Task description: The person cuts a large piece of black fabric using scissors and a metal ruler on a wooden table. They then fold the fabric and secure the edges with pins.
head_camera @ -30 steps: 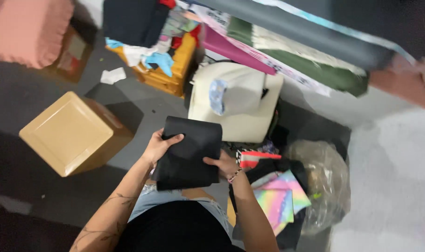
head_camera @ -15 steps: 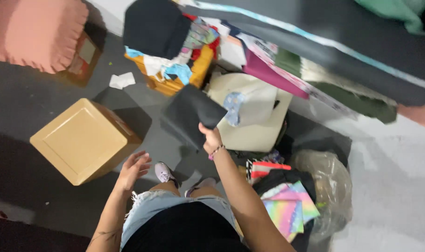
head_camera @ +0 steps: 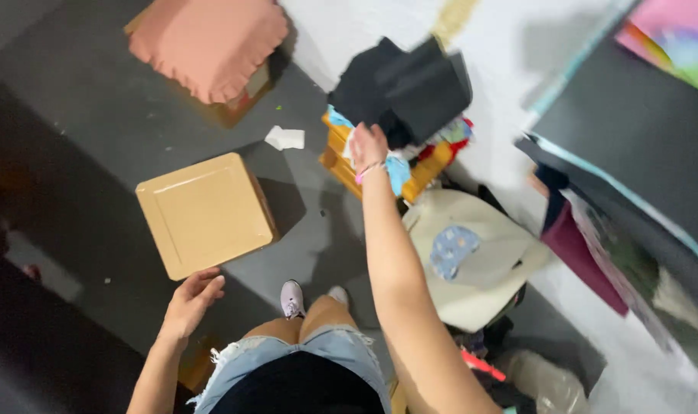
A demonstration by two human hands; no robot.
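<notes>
My right hand (head_camera: 369,147) reaches far forward and touches a black folded fabric piece (head_camera: 425,92) on top of a dark pile. The pile rests on a yellow wooden stool (head_camera: 341,157) loaded with coloured cloths; whether the fingers still grip the fabric is unclear. My left hand (head_camera: 192,300) hangs open and empty by my left knee, just below a tan square box (head_camera: 205,213) on the grey floor. My shoes (head_camera: 291,297) and denim shorts show at the bottom.
A pink cushion (head_camera: 208,42) lies on a low stool at the top left. A white paper scrap (head_camera: 285,139) lies on the floor. A cream sewing machine cover (head_camera: 471,257) sits to the right, with stacked fabric sheets (head_camera: 632,207) beyond it.
My right hand carried the black fabric from in front of me up onto the pile on the yellow stool. My left hand let go and dropped beside my knee.
</notes>
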